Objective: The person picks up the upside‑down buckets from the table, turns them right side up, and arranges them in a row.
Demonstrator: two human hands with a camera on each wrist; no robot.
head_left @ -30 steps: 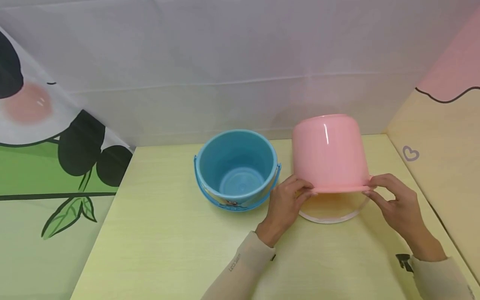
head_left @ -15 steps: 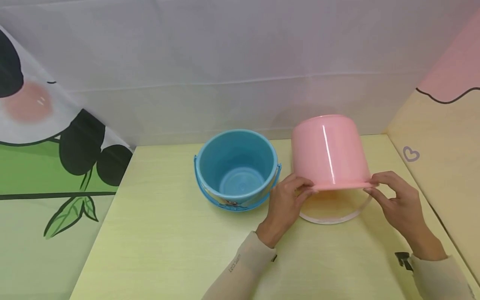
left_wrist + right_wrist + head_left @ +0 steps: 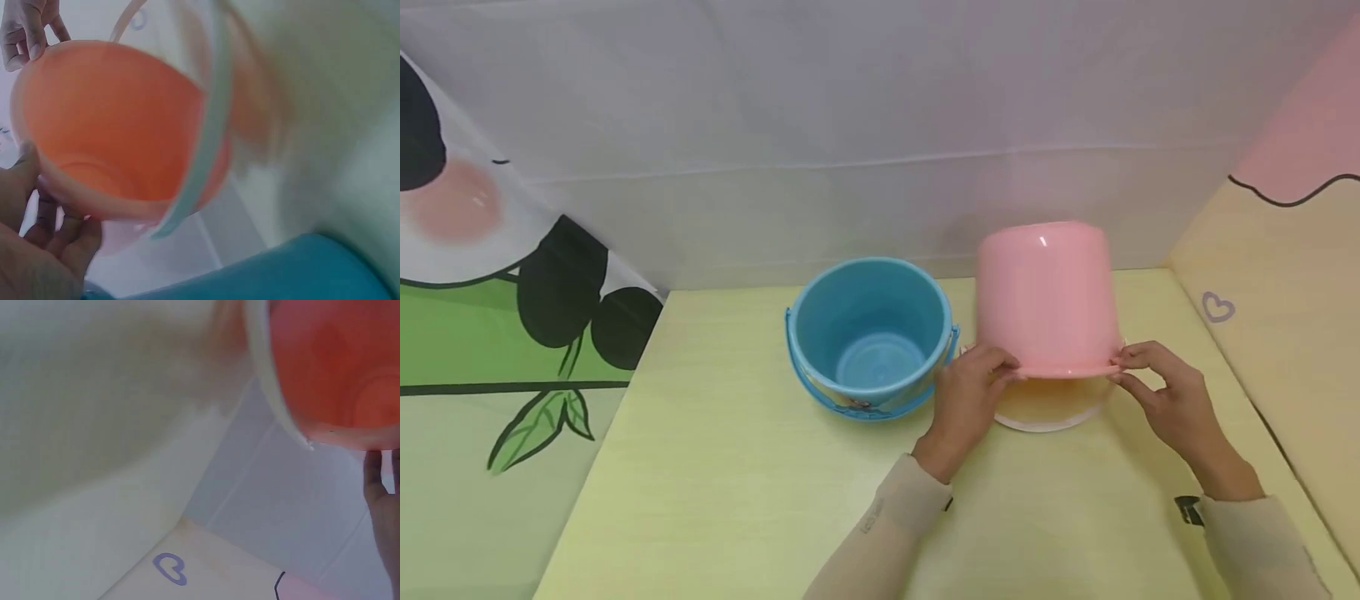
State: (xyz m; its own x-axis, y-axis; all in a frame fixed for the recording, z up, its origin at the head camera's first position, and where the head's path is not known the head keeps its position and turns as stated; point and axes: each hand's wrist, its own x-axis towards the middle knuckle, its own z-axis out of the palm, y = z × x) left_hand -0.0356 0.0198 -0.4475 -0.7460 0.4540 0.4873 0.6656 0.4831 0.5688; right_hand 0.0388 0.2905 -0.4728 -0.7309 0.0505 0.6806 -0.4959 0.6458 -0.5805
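A pink bucket (image 3: 1047,300) is tipped over, its base up toward the back wall and its mouth facing down and toward me. My left hand (image 3: 967,400) pinches the rim on one side. Across from it, my right hand (image 3: 1172,404) pinches the other side of the rim. Below the mouth curves the bucket's pale handle (image 3: 1047,427). The left wrist view looks into the orange-looking inside (image 3: 119,125) of the bucket, with fingers of both hands at the rim. Beside my left hand a blue bucket (image 3: 872,308) stands upright, its own blue handle lowered at the front.
Both buckets are on a pale yellow table (image 3: 715,483). A whitish cloth wall (image 3: 775,108) rises behind it. Close on the right stands a cream and pink side wall (image 3: 1285,308) with a drawn heart. A printed cartoon panel (image 3: 512,333) lies to the left.
The pink bucket has shifted slightly left and tilted a little more upright onto its mouth. My right hand has moved left with it; my left hand has barely moved.
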